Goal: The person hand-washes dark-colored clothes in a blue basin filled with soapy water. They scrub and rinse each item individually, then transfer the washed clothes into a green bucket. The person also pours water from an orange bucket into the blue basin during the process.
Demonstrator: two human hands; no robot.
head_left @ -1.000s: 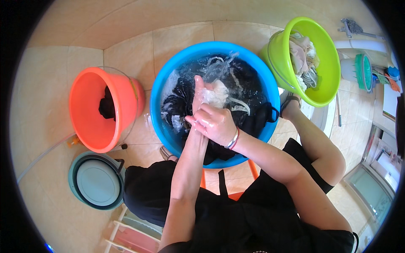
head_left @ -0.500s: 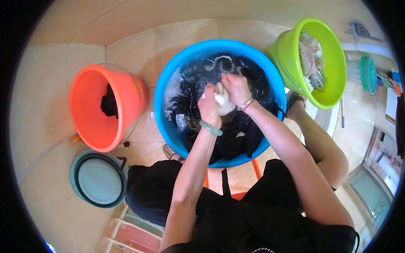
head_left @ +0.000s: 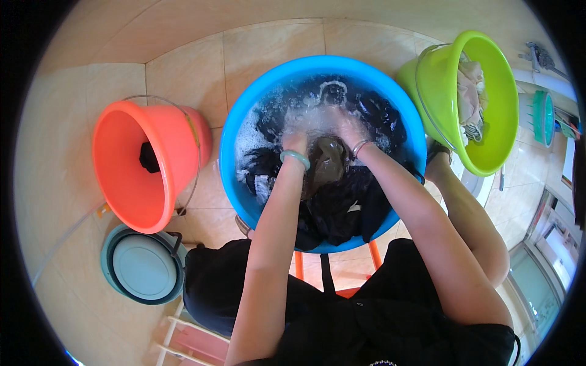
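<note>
A round blue tub (head_left: 230,183) stands in front of me with dark, sudsy water and soaked black clothes (head_left: 339,216) in it. Both hands are down in the water near its middle, close together. Under a pale green bangle, my left hand (head_left: 295,143) has its fingers hidden by foam. My right hand (head_left: 351,127), with a silver-coloured bangle at the wrist, is blurred and half under water. What either hand holds does not show. Between my wrists and nearer to me, a brownish cloth (head_left: 328,160) rises out of the water.
A coral bucket (head_left: 192,137) at the left lies tilted, a dark cloth (head_left: 148,157) inside. At the right, a lime-green bucket (head_left: 427,104) holds pale cloths (head_left: 470,94). A grey-green folding basin (head_left: 144,268) is beside my left knee. Wall pipes and a tap (head_left: 540,58) are far right.
Both hands have gone down into the water from above it. The white cloth they gripped is out of sight. Foam has spread around them, and the brownish cloth shows more.
</note>
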